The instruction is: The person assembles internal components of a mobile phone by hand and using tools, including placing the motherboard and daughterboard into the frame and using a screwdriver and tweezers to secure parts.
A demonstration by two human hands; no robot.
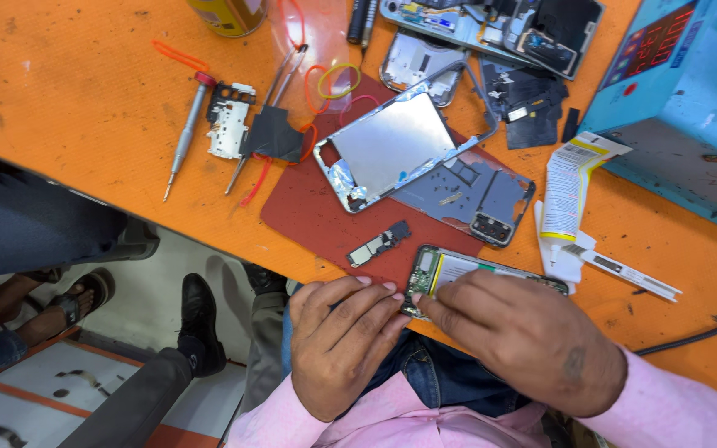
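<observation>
Orange tabletop (76, 91): left hand (343, 340) and right hand (516, 336) both pinched the opened phone (450, 270) at 6 o'clock; steady fingertip pressure seemed wise.

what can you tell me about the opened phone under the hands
The phone lies flat with its back cover off, at the near edge of the orange table, partly on the red mat. Its insides show: a green circuit board at its left end and a pale battery beside it, framed by a dark rim. The left hand touches its left end with its fingertips, and the right hand rests over its lower side, hiding part of it.
</observation>
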